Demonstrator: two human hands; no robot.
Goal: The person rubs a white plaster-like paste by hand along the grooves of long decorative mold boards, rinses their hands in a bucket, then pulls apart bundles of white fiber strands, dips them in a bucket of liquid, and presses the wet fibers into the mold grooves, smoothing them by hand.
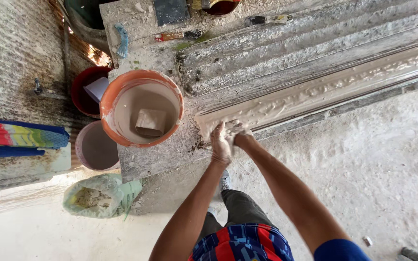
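Note:
My left hand (221,143) and my right hand (239,133) are pressed side by side on the near end of a long grooved mould (325,89) filled with wet beige plaster. Both hands are smeared with plaster, and their fingers curl into the wet mix at the mould's end. An orange bucket (106,104) of the same beige mix stands on the bench just left of my hands, with a square scoop (151,122) lying in it.
A red bucket (79,92) and a pinkish bucket (95,147) sit on the floor left of the bench. A green sack of powder (103,193) lies below them. Tools (175,35) and a blue handle (122,41) rest on the bench's far end. Dusty floor spreads to the right.

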